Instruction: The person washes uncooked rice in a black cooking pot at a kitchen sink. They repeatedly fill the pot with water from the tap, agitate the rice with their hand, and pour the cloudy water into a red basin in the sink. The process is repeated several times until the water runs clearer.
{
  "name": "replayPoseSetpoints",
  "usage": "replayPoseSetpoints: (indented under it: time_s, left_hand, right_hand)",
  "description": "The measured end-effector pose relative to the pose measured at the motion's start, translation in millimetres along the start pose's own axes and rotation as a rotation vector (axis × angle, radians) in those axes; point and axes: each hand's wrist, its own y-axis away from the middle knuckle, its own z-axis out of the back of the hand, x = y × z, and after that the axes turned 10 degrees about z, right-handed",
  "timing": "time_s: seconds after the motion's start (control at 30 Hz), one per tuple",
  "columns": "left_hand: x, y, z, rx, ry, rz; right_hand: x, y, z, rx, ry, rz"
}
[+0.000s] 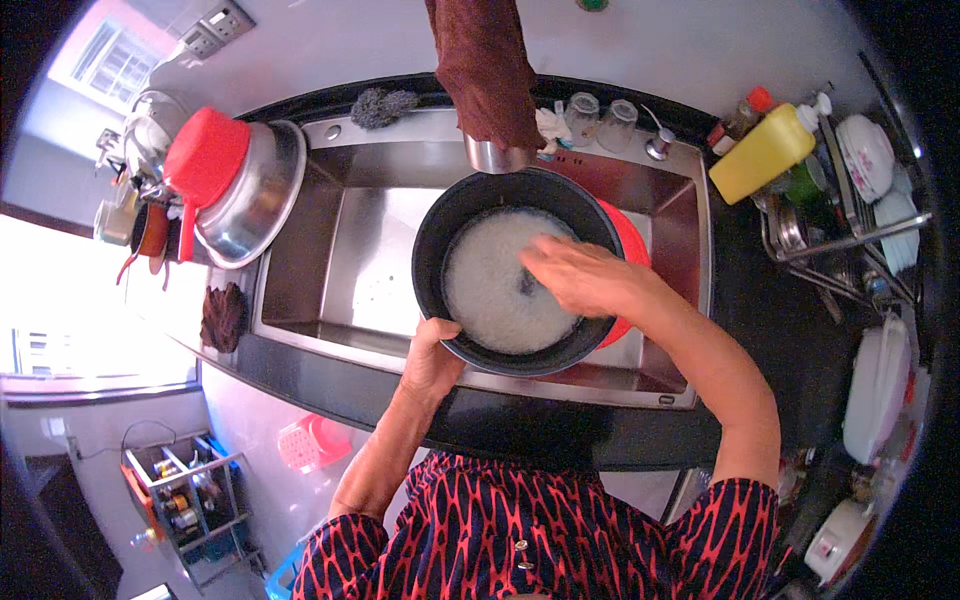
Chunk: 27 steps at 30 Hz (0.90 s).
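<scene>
A deep dark pot [431,247] is held over the stainless steel sink, slightly tilted. Inside are cloudy water and white grains [499,300] that look like rice. My left hand [435,360] grips the near left rim, its thumb over the edge. Reaching in from the right, my right hand [581,277] is over the grains with fingers stretched out and blurred by motion. I see nothing held in it, and its thumb is hidden. Just beyond the far rim is a metal faucet end [499,156], wrapped in brown cloth [487,75].
A red basin [626,232] is partly hidden under the pot in the sink [300,232]. To the left, a red saucepan-shaped dipper [214,154] rests on steel bowls [262,202]. A yellow pump bottle [765,154] and a dish rack [855,238] stand right. Glasses [616,126] line the back.
</scene>
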Motion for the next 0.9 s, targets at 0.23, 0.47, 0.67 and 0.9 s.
replayPoseSetpoints:
  time_s: [0.23,0.47,0.67,0.9]
  left_hand:
    - [4,-1,4,-0.007,-0.001,-0.01]
    - [-10,-1,19,0.073,-0.073,0.002]
    - [-22,1,23,0.141,-0.076,0.059]
    - [-34,3,33,0.109,-0.077,0.141]
  right_hand:
    - [2,-37,-41,0.113,0.009,-0.28]
    - [68,-48,-25,0.194,-0.06,-0.007]
    - [61,-65,-43,0.049,0.124,0.121]
    - [35,-7,-23,0.551,0.019,-0.151]
